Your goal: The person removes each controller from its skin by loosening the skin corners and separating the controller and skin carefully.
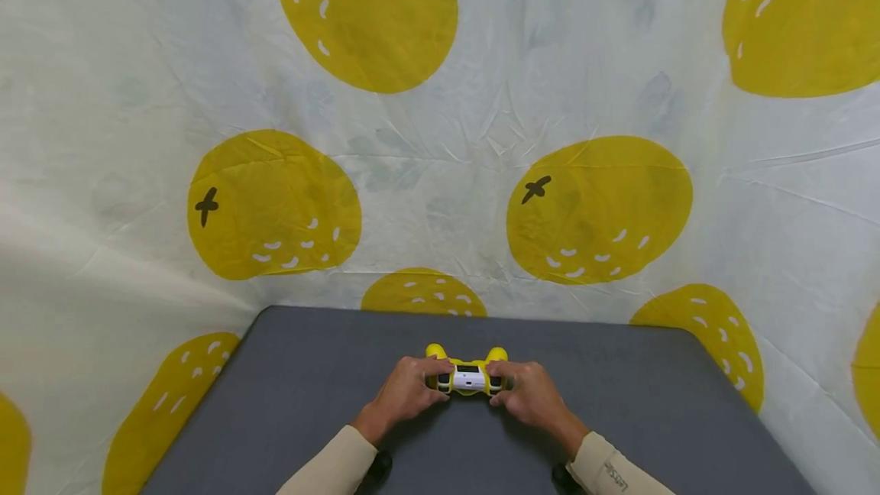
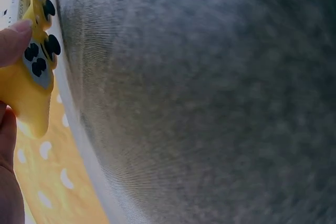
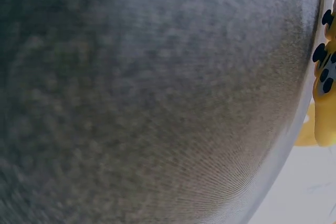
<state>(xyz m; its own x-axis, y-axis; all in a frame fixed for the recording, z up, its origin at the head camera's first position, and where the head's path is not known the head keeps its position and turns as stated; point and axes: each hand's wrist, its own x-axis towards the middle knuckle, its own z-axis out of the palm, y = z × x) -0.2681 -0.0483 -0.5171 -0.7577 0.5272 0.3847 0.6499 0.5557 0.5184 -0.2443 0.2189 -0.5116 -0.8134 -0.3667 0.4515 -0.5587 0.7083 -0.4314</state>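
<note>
Both hands grip a yellow game controller [image 1: 467, 375] held just above the grey desk [image 1: 275, 403], near the middle of its far edge. The left hand [image 1: 406, 392] wraps one grip, the right hand [image 1: 529, 396] the other, thumbs on top. It looks like a held-in-play step; any next move calls for thumbs shifting on buttons.
</note>
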